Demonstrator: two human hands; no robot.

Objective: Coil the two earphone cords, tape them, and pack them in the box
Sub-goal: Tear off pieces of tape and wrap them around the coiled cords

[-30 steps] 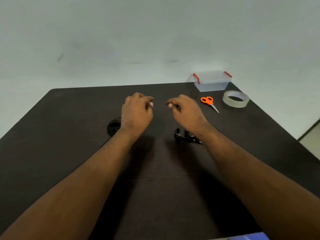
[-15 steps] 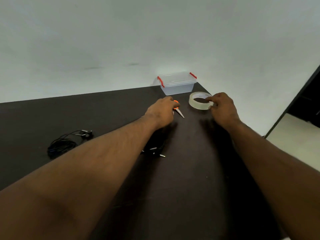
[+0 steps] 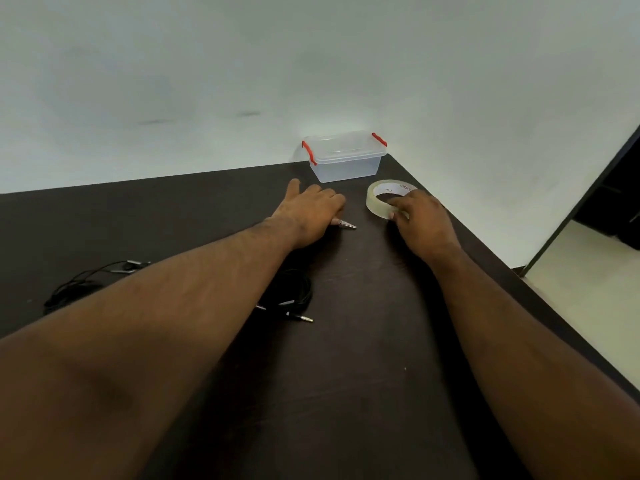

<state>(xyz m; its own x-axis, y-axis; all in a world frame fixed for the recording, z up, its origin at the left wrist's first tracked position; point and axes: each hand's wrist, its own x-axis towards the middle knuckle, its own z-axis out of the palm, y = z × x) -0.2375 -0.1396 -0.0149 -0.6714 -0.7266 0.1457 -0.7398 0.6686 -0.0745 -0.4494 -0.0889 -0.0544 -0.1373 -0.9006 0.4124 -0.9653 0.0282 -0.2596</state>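
One black earphone cord (image 3: 74,289) lies bundled on the dark table at the left. The other earphone cord (image 3: 294,299) lies partly under my left forearm, its jack plug pointing right. My left hand (image 3: 308,209) lies over the scissors (image 3: 346,224); its fingers curl over the hidden handles and only the blade tips stick out. My right hand (image 3: 424,220) pinches the near rim of the clear tape roll (image 3: 379,199). The clear plastic box (image 3: 346,161) with red latches stands lidded at the table's far edge, just beyond both hands.
The table's (image 3: 363,358) right edge runs diagonally close to my right arm, with a pale floor (image 3: 595,292) below it. A white wall stands right behind the box. A dark doorway opens at the far right.
Both hands left the cords and reached toward the far right. My left hand has settled over the scissors' handles and my right hand has taken hold of the tape roll's near rim.
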